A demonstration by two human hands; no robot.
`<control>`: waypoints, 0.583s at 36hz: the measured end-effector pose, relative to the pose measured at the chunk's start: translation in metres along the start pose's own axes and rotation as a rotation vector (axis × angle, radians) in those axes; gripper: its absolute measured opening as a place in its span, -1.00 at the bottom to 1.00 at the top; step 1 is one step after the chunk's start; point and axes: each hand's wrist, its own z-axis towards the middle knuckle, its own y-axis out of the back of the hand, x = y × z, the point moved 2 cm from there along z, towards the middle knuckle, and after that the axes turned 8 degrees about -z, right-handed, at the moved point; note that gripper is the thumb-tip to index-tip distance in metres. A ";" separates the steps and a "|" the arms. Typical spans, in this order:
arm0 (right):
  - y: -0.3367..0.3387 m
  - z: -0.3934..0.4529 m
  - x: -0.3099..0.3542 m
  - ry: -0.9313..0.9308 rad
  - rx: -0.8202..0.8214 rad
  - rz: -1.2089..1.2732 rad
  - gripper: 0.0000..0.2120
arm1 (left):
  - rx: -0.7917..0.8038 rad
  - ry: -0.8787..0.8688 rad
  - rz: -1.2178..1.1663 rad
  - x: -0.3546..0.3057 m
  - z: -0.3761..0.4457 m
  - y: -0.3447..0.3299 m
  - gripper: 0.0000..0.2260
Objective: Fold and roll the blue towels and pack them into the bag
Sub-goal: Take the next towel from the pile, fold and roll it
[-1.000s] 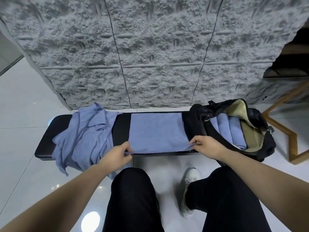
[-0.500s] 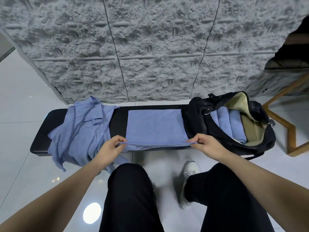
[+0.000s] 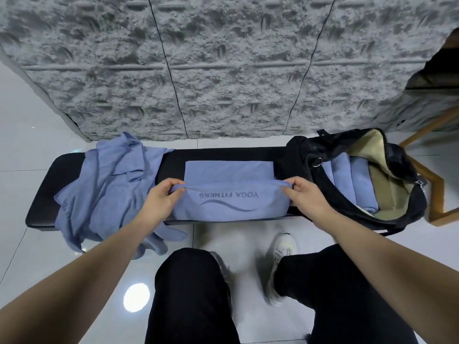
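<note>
Blue towel (image 3: 229, 204) is lying across the table (image 3: 223, 155); both hands, left (image 3: 161, 197) and right (image 3: 306, 197), are pinching its near corners, folding evenly.

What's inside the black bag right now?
The bag holds rolled blue towels lying side by side against its tan lining. About three rolls show; anything beneath them or under the near rim is covered.

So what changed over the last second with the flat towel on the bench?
Both hands, left hand and right hand, lifted the near edge of the flat blue towel and carried it away from the person, baring its printed underside. Their grip stayed, as did the crumpled blue towel pile and black duffel bag.
</note>
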 end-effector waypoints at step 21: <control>-0.023 0.111 0.006 -0.204 -0.339 -0.044 -0.85 | -0.223 0.087 -0.071 0.011 0.120 -0.033 -0.83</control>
